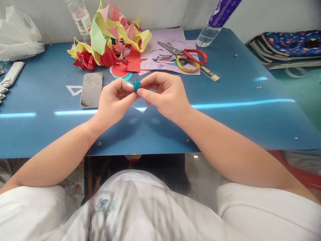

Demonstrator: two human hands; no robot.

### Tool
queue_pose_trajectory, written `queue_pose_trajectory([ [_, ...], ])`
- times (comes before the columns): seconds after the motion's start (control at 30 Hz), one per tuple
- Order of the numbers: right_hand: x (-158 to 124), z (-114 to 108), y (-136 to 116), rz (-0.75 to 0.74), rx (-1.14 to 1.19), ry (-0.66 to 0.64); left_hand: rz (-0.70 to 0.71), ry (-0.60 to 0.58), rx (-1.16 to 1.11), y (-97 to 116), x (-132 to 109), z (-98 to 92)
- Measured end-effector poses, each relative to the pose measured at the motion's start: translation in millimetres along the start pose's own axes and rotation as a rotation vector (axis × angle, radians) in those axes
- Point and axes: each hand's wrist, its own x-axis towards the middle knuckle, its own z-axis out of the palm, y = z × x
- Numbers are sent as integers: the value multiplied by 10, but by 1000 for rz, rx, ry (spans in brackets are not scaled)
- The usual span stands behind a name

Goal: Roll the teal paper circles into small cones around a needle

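Note:
A small piece of teal paper [136, 85], folded or rolled into short ridges, is pinched between both my hands above the blue table. My left hand [117, 98] grips its left side between thumb and fingers. On its right side, my right hand [167, 93] presses with thumb and forefinger. Just behind the hands lie paper circles [120, 70] in red and teal, partly stacked. A thin line, perhaps a wire or thread, rises near the teal piece; I cannot tell whether it is attached.
A phone [91, 89] and a set square [74, 90] lie to the left. Behind are crumpled paper scraps [107, 43], purple paper [160, 36], scissors [187, 58], a box-like utility blade [210, 73] and two bottles [209, 33]. A plastic bag [20, 36] sits at the far left.

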Motion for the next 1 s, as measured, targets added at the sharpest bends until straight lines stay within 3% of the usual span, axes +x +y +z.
queue_pose_trajectory([
  [0.37,7,-35,-20,-40,-59,76,60,-4,204,63,-9,-59],
  [0.63,6,-83,57,-135,-90,12,41,-23,47,13,43,-71],
  [0.8,25,-125,134,-251,-137,-33,-98,-42,269,220,-28,-98],
  [1.0,51,-163,158,-279,-177,-44,-119,-63,288,257,-53,-103],
])
